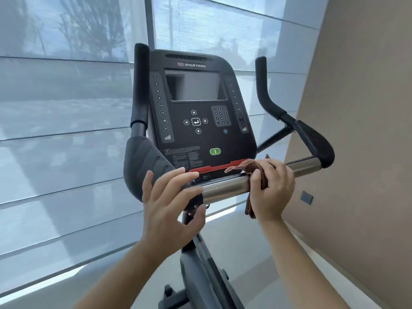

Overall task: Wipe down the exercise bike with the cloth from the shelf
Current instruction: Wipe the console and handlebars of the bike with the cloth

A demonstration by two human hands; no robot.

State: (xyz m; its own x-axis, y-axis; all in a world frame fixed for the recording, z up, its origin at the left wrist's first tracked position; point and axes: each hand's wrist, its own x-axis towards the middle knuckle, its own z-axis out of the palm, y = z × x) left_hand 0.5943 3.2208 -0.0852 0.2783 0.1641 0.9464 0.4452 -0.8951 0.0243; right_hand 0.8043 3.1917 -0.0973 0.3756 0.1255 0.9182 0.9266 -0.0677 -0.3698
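The exercise bike's black console (pixel 200 108) faces me, with a chrome handlebar (pixel 225 188) running across below it. My right hand (pixel 272 188) is wrapped over the bar's right half and grips a brown cloth (pixel 252 170) against the metal; one cloth end hangs below the bar. My left hand (pixel 169 204) hovers at the bar's middle joint with fingers spread and loosely bent, holding nothing; whether it touches the bar I cannot tell.
Black padded grips stand at the left (pixel 142 166) and right (pixel 316 143) ends of the bar, with upright horns (pixel 140 85) above. Shaded windows (pixel 55 130) lie behind the bike and a beige wall (pixel 356 130) on the right. The bike frame (pixel 200 264) drops between my arms.
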